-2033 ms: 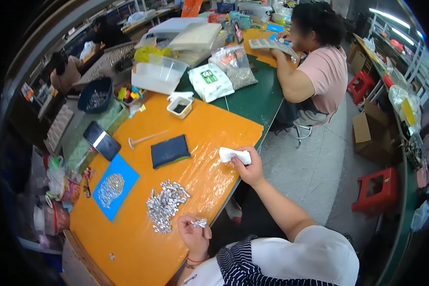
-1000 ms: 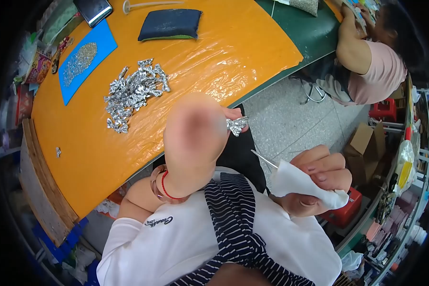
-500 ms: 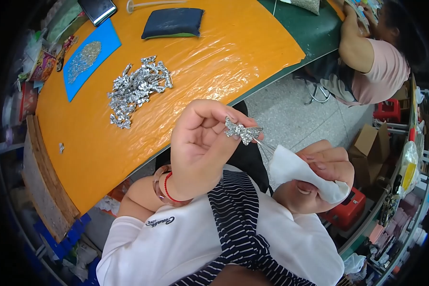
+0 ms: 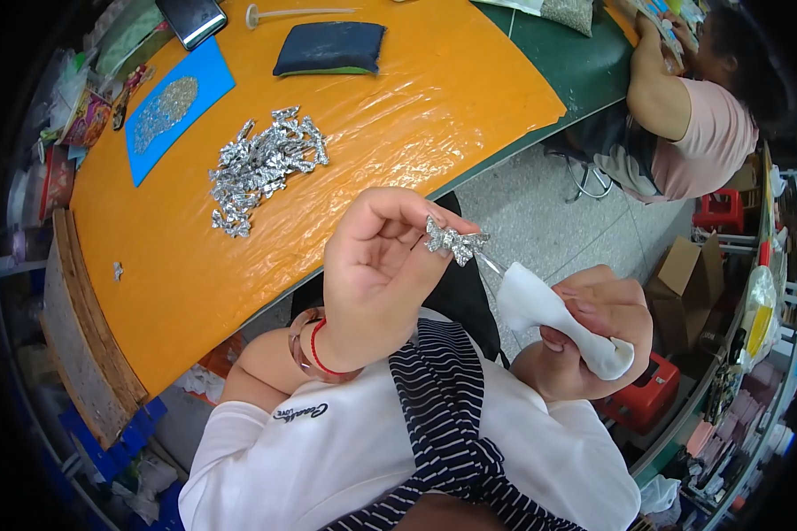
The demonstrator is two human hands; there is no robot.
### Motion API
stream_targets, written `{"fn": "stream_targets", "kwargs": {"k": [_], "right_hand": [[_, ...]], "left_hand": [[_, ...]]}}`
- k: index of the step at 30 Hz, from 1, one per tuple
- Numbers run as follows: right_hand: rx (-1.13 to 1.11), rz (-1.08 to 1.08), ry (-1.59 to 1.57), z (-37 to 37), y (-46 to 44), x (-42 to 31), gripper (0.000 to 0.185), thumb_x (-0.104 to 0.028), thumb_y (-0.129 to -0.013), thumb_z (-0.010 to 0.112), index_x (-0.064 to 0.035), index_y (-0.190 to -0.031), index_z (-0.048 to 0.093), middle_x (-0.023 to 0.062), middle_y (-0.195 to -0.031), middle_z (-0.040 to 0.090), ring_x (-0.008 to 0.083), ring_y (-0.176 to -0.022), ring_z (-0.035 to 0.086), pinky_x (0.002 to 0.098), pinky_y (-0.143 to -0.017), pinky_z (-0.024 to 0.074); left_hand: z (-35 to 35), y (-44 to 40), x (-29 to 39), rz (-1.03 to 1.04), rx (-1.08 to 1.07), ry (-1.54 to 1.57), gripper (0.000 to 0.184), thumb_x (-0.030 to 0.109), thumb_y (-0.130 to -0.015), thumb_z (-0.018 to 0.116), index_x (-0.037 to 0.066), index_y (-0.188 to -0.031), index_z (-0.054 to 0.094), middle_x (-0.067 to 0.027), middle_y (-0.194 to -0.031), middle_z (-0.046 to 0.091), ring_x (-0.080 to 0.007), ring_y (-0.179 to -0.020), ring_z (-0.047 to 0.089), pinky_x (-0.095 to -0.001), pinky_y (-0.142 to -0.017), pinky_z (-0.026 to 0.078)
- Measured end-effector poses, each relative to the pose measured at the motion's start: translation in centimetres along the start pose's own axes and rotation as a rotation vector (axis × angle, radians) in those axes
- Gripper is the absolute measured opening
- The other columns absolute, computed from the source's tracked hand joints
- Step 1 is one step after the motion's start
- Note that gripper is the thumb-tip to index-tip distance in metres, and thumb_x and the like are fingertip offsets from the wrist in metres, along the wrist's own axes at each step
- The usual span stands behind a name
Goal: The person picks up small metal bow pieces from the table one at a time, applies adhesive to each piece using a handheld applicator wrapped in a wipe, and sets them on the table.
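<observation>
A silver, glittering bow-shaped ornament (image 4: 452,242) is pinched between the thumb and fingers of my left hand (image 4: 376,265), palm toward me. Wrapped in my right hand (image 4: 598,323) is a soft white pouch (image 4: 540,303) with a thin metal tip (image 4: 490,262). That tip points up and left at the ornament's right end; whether it touches, I cannot tell. Beyond my left hand, a heap of similar silver pieces (image 4: 266,168) lies on the orange-covered table (image 4: 177,292).
A blue sheet (image 4: 208,75) bears small clear beads or stones. Farther back are a phone (image 4: 190,18), a dark cushion (image 4: 329,49) and a white stick (image 4: 301,11). A person in pink (image 4: 704,133) sits at right. An open carton (image 4: 682,283) and a red stool (image 4: 642,394) stand on the floor.
The whole view has shifted a little. The fingers of my right hand have changed their hold on the white pouch, which shows more of its length. My left hand keeps its pinch on the ornament.
</observation>
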State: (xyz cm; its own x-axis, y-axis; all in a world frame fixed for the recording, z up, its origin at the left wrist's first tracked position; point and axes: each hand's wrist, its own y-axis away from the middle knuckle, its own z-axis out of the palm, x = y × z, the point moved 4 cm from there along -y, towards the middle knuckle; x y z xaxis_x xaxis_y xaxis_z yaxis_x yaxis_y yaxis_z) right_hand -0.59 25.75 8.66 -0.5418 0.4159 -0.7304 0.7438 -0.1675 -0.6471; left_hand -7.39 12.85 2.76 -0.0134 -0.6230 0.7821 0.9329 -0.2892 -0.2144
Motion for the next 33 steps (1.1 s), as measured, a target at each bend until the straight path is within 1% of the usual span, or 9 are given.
{"fn": "stream_targets", "kwargs": {"k": [1,10,19,20,21,23,25,30,33], "right_hand": [[-0.002,0.000,-0.001,0.1,0.1,-0.1,0.037,0.001,-0.044,0.073,-0.0020,-0.072,0.050,0.0096,-0.069,0.051,0.0190,-0.056,0.054,0.0246,-0.046,0.0443],[0.020,0.040,0.084,0.4,0.3,-1.0,0.036,0.003,-0.044,0.072,-0.0041,-0.071,0.050,0.0084,-0.069,0.051,0.0181,-0.056,0.054,0.0229,-0.045,0.0424],[-0.042,0.050,0.142,0.4,0.5,-1.3,0.036,0.003,-0.044,0.072,-0.0040,-0.072,0.050,0.0075,-0.068,0.050,0.0178,-0.057,0.054,0.0229,-0.045,0.0430],[0.007,0.032,0.099,0.3,0.6,-1.1,0.036,0.003,-0.044,0.072,-0.0039,-0.072,0.050,0.0077,-0.068,0.050,0.0177,-0.057,0.054,0.0230,-0.045,0.0432],[0.055,0.013,0.056,0.1,0.7,-1.0,0.036,0.002,-0.045,0.072,-0.0038,-0.072,0.050,0.0079,-0.068,0.050,0.0177,-0.057,0.054,0.0230,-0.046,0.0434],[0.049,0.003,0.045,-0.1,0.8,-0.7,0.036,0.002,-0.045,0.072,-0.0036,-0.072,0.050,0.0082,-0.069,0.050,0.0178,-0.057,0.054,0.0231,-0.046,0.0436],[0.042,-0.008,0.033,-0.1,0.8,-0.7,0.035,0.001,-0.045,0.072,-0.0034,-0.073,0.050,0.0085,-0.069,0.050,0.0178,-0.057,0.054,0.0232,-0.046,0.0438],[0.027,0.021,0.008,0.1,0.6,-0.7,0.036,0.001,-0.045,0.073,-0.0028,-0.073,0.050,0.0094,-0.070,0.051,0.0186,-0.057,0.054,0.0233,-0.046,0.0438],[0.022,0.003,0.026,0.3,0.5,-0.7,0.036,0.001,-0.044,0.073,-0.0028,-0.072,0.050,0.0093,-0.069,0.051,0.0185,-0.057,0.054,0.0233,-0.046,0.0435]], "left_hand": [[0.0,0.0,0.1,0.044,-0.048,0.002,0.016,-0.008,-0.073,0.042,-0.002,-0.087,0.037,-0.0130,-0.084,0.049,-0.0156,-0.083,0.049,-0.0243,-0.074,0.039],[-0.1,0.2,0.0,0.038,-0.019,-0.035,0.015,-0.008,-0.072,0.044,-0.002,-0.086,0.039,-0.0114,-0.083,0.049,-0.0150,-0.082,0.050,-0.0240,-0.073,0.038],[-0.1,0.3,0.0,0.065,-0.008,-0.112,0.014,-0.006,-0.072,0.045,-0.001,-0.084,0.040,-0.0101,-0.082,0.050,-0.0139,-0.081,0.050,-0.0228,-0.072,0.038],[-0.2,0.4,0.0,0.065,-0.008,-0.112,0.014,-0.006,-0.072,0.045,-0.001,-0.084,0.040,-0.0101,-0.082,0.050,-0.0139,-0.081,0.050,-0.0228,-0.072,0.038],[-0.3,0.4,-0.1,0.035,-0.001,-0.097,0.013,-0.006,-0.073,0.045,-0.001,-0.084,0.040,-0.0103,-0.082,0.050,-0.0139,-0.081,0.050,-0.0226,-0.072,0.038],[-0.3,0.4,-0.2,0.006,0.004,-0.082,0.013,-0.005,-0.073,0.045,-0.001,-0.084,0.040,-0.0104,-0.083,0.050,-0.0140,-0.081,0.050,-0.0224,-0.071,0.038],[-0.2,0.4,-0.3,-0.032,0.010,0.001,0.013,-0.005,-0.073,0.044,-0.002,-0.085,0.040,-0.0105,-0.084,0.050,-0.0142,-0.082,0.050,-0.0221,-0.071,0.038],[0.0,0.5,-0.4,-0.051,-0.021,0.021,0.015,-0.005,-0.073,0.044,-0.002,-0.087,0.040,-0.0105,-0.084,0.050,-0.0144,-0.082,0.050,-0.0218,-0.071,0.038],[0.1,0.4,-0.4,-0.055,-0.024,0.024,0.015,-0.005,-0.073,0.044,-0.002,-0.087,0.041,-0.0106,-0.084,0.050,-0.0144,-0.082,0.050,-0.0213,-0.070,0.038]]}}
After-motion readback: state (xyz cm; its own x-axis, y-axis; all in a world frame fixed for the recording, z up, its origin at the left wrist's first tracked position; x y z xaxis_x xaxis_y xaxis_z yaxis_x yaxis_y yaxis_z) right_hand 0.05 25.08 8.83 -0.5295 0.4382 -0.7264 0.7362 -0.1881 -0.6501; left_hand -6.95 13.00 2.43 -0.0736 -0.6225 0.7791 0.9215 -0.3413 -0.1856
